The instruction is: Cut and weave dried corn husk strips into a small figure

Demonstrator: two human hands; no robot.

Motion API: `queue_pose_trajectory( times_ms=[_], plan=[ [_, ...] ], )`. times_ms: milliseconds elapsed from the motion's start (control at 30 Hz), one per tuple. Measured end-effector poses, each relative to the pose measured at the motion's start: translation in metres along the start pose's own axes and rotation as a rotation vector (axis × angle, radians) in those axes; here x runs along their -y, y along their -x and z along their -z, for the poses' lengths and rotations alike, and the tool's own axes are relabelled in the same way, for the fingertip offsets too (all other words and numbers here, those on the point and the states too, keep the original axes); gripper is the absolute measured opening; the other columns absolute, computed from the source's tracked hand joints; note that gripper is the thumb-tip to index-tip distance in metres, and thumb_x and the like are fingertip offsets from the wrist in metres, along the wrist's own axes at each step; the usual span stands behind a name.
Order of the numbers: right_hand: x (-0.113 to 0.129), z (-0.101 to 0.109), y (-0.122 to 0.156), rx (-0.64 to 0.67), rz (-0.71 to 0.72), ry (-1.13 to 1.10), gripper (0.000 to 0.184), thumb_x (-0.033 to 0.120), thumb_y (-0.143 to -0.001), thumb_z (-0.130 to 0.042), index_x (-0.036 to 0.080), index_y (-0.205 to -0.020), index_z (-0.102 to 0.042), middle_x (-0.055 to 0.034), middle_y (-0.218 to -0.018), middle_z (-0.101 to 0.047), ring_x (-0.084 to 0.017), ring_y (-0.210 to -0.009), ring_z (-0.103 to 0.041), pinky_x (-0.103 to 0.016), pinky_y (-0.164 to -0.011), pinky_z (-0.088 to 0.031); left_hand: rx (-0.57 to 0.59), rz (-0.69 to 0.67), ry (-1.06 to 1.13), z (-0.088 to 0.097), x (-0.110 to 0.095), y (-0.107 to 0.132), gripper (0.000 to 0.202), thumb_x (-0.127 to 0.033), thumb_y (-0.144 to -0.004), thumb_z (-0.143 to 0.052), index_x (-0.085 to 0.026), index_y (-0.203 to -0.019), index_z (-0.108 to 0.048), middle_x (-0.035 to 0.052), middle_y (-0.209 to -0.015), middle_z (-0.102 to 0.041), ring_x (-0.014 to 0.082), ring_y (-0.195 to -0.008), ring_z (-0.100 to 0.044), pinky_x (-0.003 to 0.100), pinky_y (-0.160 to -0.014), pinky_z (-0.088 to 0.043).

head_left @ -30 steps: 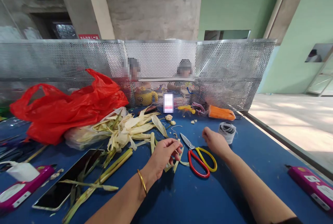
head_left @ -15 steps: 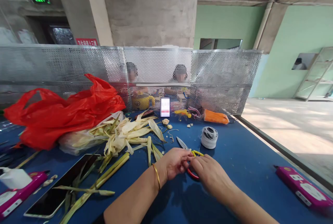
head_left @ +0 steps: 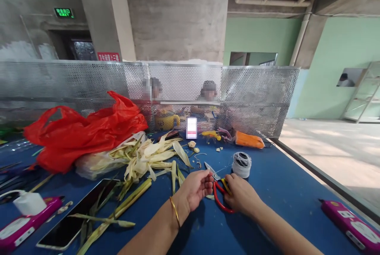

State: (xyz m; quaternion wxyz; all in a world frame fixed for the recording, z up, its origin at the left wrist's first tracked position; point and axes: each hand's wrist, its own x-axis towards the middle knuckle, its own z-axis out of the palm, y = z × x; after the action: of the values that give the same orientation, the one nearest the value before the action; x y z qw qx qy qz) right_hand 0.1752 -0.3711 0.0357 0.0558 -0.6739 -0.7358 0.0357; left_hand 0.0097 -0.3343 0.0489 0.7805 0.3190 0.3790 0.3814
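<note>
Gripping the scissors (head_left: pixel 216 176) by the yellow handle, the right hand (head_left: pixel 241 194) has them at its ten o'clock, tip aimed towards eleven! The left hand (head_left: pixel 198 188) curls at their eight o'clock, fingertips near the pivot, and pinching anything? I can't tell! A spool of white cord (head_left: pixel 241 166) sits on the blue table (head_left: pixel 286 186) at the right hand's twelve, pale husks (head_left: pixel 151 153) heaped at the left's ten
</note>
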Motion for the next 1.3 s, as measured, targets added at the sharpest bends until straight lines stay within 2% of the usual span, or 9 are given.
queue_pose_trajectory(
  times_ms=[133, 233, 400, 500, 633, 867, 1000, 1100, 1300],
  plan=[
    [0.011, 0.004, -0.018, 0.088, -0.039, -0.029, 0.047, 0.004, -0.062, -0.059, 0.006, -0.108, -0.058, -0.0238, -0.103, -0.063, -0.035, -0.095, -0.063, -0.037, -0.075, -0.046, -0.039, 0.028, 0.048, 0.0, -0.004, 0.001, 0.019, -0.017, -0.09, -0.05, -0.009, -0.075, -0.059, 0.0007, -0.061, -0.058, 0.0063, -0.046, -0.053, 0.019, -0.047, -0.047],
    [0.0, 0.011, -0.018, 0.162, -0.091, -0.124, 0.052, 0.008, -0.062, -0.063, 0.01, -0.113, -0.058, -0.0188, -0.099, -0.067, -0.033, -0.093, -0.064, -0.034, -0.072, -0.047, -0.038, 0.045, 0.063, 0.002, -0.006, 0.001, 0.019, -0.018, -0.09, -0.051, -0.009, -0.075, -0.06, 0.0007, -0.061, -0.058, 0.0063, -0.046, -0.053, 0.019, -0.047, -0.046],
    [-0.042, 0.027, 0.02, 0.392, -0.273, -0.526, 0.049, 0.03, -0.072, -0.065, 0.02, -0.119, -0.055, 0.0014, -0.064, -0.063, -0.013, -0.046, -0.055, -0.025, -0.048, -0.043, -0.037, 0.071, 0.072, 0.004, -0.007, 0.002, 0.02, -0.018, -0.09, -0.051, -0.009, -0.075, -0.059, 0.0005, -0.061, -0.057, 0.006, -0.045, -0.052, 0.019, -0.047, -0.046],
    [-0.062, 0.036, 0.051, 0.426, -0.333, -0.94, 0.055, 0.039, -0.068, -0.073, 0.017, -0.114, -0.053, 0.0031, -0.065, -0.059, -0.008, -0.049, -0.049, -0.02, -0.048, -0.04, -0.035, 0.073, 0.082, 0.003, -0.005, 0.001, 0.019, -0.018, -0.09, -0.051, -0.009, -0.075, -0.06, 0.0005, -0.061, -0.057, 0.0061, -0.046, -0.052, 0.02, -0.047, -0.046],
    [-0.069, 0.05, 0.071, 0.368, -0.209, -1.051, 0.058, 0.064, -0.071, -0.065, 0.015, -0.1, -0.055, 0.0024, -0.071, -0.055, -0.007, -0.056, -0.047, -0.018, -0.05, -0.037, -0.027, 0.066, 0.072, 0.003, -0.002, 0.001, 0.02, -0.019, -0.09, -0.052, -0.009, -0.074, -0.059, 0.0006, -0.061, -0.057, 0.0064, -0.046, -0.052, 0.02, -0.047, -0.046],
    [-0.049, 0.046, 0.041, 0.448, -0.275, -1.046, 0.061, 0.074, -0.072, -0.054, 0.016, -0.091, -0.053, 0.0011, -0.067, -0.058, -0.008, -0.049, -0.048, -0.021, -0.049, -0.039, -0.014, 0.03, 0.015, 0.003, 0.001, 0.001, 0.019, -0.019, -0.09, -0.052, -0.01, -0.076, -0.059, 0.0001, -0.061, -0.056, 0.0061, -0.046, -0.052, 0.019, -0.048, -0.046],
    [-0.039, 0.029, 0.016, 0.349, -0.336, -0.939, 0.052, 0.069, -0.078, -0.051, 0.018, -0.089, -0.052, 0.0024, -0.059, -0.055, -0.009, -0.043, -0.046, -0.024, -0.049, -0.043, 0.003, 0.017, -0.019, 0.003, 0.003, 0.002, 0.019, -0.018, -0.09, -0.051, -0.01, -0.075, -0.059, -0.0001, -0.06, -0.056, 0.0058, -0.045, -0.05, 0.019, -0.048, -0.046],
    [-0.038, 0.023, 0.011, 0.276, -0.336, -0.711, 0.043, 0.061, -0.082, -0.05, 0.018, -0.086, -0.056, 0.0006, -0.058, -0.055, -0.013, -0.045, -0.049, -0.026, -0.048, -0.044, 0.008, 0.019, -0.023, 0.002, 0.002, 0.005, 0.02, -0.018, -0.09, -0.051, -0.01, -0.074, -0.059, 0.0001, -0.06, -0.055, 0.0059, -0.046, -0.05, 0.019, -0.047, -0.046],
    [-0.048, 0.02, 0.029, 0.083, -0.221, -0.097, 0.03, 0.042, -0.085, -0.052, 0.018, -0.099, -0.063, -0.0136, -0.092, -0.069, -0.031, -0.089, -0.064, -0.032, -0.066, -0.043, 0.071, 0.001, 0.004, 0.006, -0.012, 0.022, 0.017, -0.018, -0.088, -0.053, -0.01, -0.075, -0.059, 0.0004, -0.064, -0.054, 0.0056, -0.049, -0.05, 0.019, -0.049, -0.046]
  ],
)
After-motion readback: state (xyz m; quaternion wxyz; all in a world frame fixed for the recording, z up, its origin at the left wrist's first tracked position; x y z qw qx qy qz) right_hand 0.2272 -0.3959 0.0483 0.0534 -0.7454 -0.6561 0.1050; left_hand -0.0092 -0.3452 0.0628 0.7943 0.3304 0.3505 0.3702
